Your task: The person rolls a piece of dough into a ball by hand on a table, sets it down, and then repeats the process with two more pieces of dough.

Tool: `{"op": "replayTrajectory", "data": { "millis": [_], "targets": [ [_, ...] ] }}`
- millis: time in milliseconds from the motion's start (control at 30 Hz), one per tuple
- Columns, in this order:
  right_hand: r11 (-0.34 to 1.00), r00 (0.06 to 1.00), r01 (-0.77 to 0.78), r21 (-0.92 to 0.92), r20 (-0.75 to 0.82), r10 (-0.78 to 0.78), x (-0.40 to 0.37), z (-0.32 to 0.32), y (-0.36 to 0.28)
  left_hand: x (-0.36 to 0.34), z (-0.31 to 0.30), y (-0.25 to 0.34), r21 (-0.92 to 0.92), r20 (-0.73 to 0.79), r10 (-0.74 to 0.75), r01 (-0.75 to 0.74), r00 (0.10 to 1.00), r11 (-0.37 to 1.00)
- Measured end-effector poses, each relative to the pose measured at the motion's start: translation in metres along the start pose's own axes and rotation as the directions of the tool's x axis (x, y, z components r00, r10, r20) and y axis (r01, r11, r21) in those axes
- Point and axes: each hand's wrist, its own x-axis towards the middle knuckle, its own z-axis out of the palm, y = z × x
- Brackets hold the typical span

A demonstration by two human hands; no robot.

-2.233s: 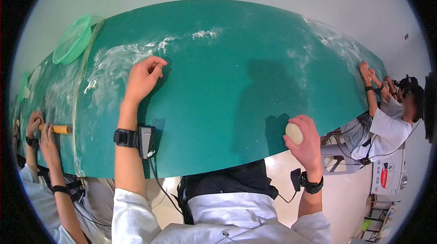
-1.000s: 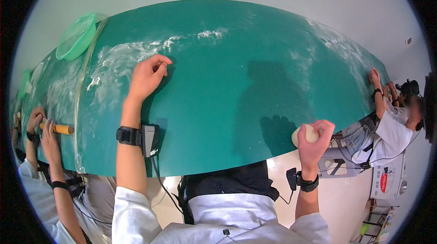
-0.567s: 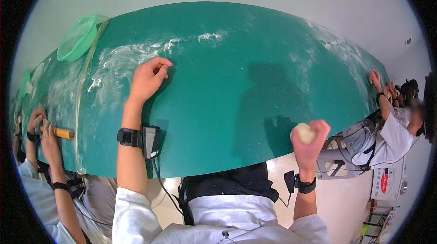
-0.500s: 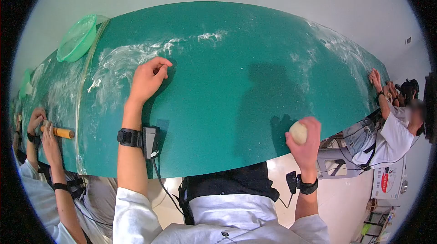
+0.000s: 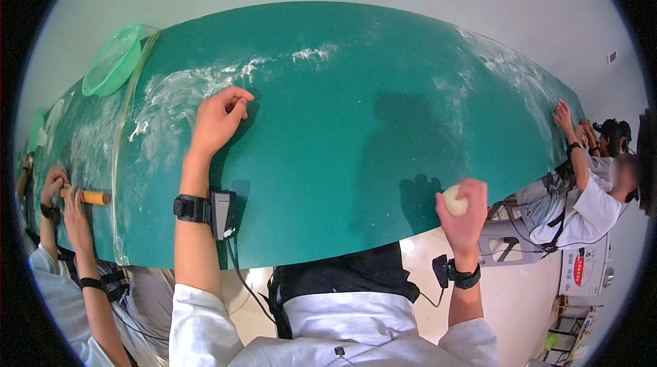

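A pale, round ball that looks like dough (image 5: 454,200) sits in the grip of my right hand (image 5: 467,213), near the front edge of the green table (image 5: 321,161). My left hand (image 5: 221,117) is over the table at left of centre, beside streaks of white powder (image 5: 179,90). Its fingers are curled and pressed together; whether anything small is between them cannot be made out. Both wrists wear black straps with small devices.
A green basin (image 5: 113,59) stands at the table's back left, by a clear strip (image 5: 123,141). At the left, a co-worker's hands touch a wooden rolling pin (image 5: 92,197). Other people are at the right end, near a grey stool (image 5: 510,240).
My right hand has shifted slightly right with the ball, and its fingers now cover more of it. My left hand has moved a little to the left.
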Motion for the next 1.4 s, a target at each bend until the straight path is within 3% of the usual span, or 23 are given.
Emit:
{"op": "replayTrajectory", "data": {
  "millis": [33,167,233,367,433,467,533,667,767,833,867,933,1033,1067,1133,1167,1233,1267,1333,1400],
  "targets": [
    [0.999,0.988,-0.047,0.024,-0.145,0.05,0.001,0.003,-0.002,0.0,-0.001,0.001,0.001,-0.005,-0.004,0.004,1.0,1.0],
    [0.999,0.964,-0.047,-0.017,-0.262,0.041,0.009,0.008,-0.02,-0.002,-0.002,-0.001,0.02,-0.001,0.023,-0.022,1.0,1.0],
    [1.0,0.998,-0.005,0.017,0.065,0.004,0.011,0.002,-0.023,0.001,0.0,0.0,0.006,0.006,0.027,-0.027,1.0,1.0],
    [0.998,0.999,0.016,0.053,0.051,-0.018,0.008,0.003,-0.01,0.001,0.0,-0.003,0.035,-0.009,0.005,-0.005,1.0,0.999],
    [0.976,0.977,-0.056,0.209,-0.189,0.097,0.005,0.009,-0.009,-0.001,-0.001,-0.004,0.022,-0.03,0.006,-0.005,1.0,1.0],
    [0.976,0.978,-0.06,0.209,-0.186,0.099,0.004,0.008,-0.01,-0.002,-0.001,-0.004,0.02,-0.026,0.009,-0.009,1.0,1.0],
    [0.999,0.998,0.013,0.029,-0.055,-0.012,0.011,0.002,-0.022,0.0,-0.001,0.0,0.016,-0.019,0.019,-0.019,1.0,1.0],
    [0.998,0.998,-0.015,0.066,0.062,0.011,0.003,-0.006,-0.013,-0.001,-0.002,0.004,0.042,0.002,0.002,-0.002,1.0,0.999],
    [0.98,0.997,-0.039,0.193,-0.059,0.051,-0.003,-0.001,0.001,-0.001,-0.001,0.002,0.03,-0.003,0.016,-0.016,1.0,0.999],
    [0.979,0.937,0.021,0.202,-0.345,0.05,0.001,0.003,0.0,-0.003,-0.002,0.002,0.014,-0.01,0.03,-0.03,1.0,0.999],
    [0.979,0.937,0.021,0.203,-0.344,0.051,0.003,0.002,-0.003,-0.003,-0.002,0.002,0.022,-0.006,0.023,-0.023,1.0,0.999],
    [0.986,0.99,0.13,-0.101,-0.04,-0.134,0.016,-0.007,-0.028,-0.001,-0.002,0.001,0.028,0.001,0.02,-0.02,1.0,0.999],
    [0.998,0.995,0.054,-0.018,0.082,-0.052,0.009,-0.005,-0.004,0.001,0.001,-0.005,0.008,-0.011,0.032,-0.032,0.999,0.999],
    [0.998,0.995,0.053,-0.02,0.081,-0.051,0.006,-0.005,0.0,0.001,0.001,-0.006,0.014,-0.012,0.032,-0.032,0.999,0.999],
    [0.996,0.991,-0.051,0.074,-0.122,0.059,0.008,-0.004,0.0,0.001,-0.001,-0.004,0.022,-0.02,0.034,-0.033,0.999,0.999],
    [0.996,0.992,-0.045,0.078,-0.117,0.054,0.011,-0.002,-0.003,0.001,-0.002,-0.003,0.015,-0.021,0.032,-0.032,0.999,0.999],
    [0.997,0.955,-0.022,0.08,-0.294,0.045,0.019,-0.002,-0.016,-0.002,-0.002,-0.002,0.012,-0.015,0.024,-0.024,1.0,1.0],
    [0.996,0.954,-0.023,0.081,-0.295,0.046,0.02,-0.002,-0.017,-0.002,-0.002,-0.001,0.014,-0.01,0.017,-0.017,1.0,1.0],
    [0.999,0.998,-0.046,0.007,0.032,0.046,0.02,-0.004,-0.018,0.0,0.0,-0.001,0.012,0.001,0.015,-0.015,1.0,1.0],
    [0.999,0.999,-0.04,0.02,0.037,0.039,0.019,-0.008,-0.008,0.0,0.0,-0.003,-0.003,-0.014,0.036,-0.036,0.999,0.999]
  ]
}}
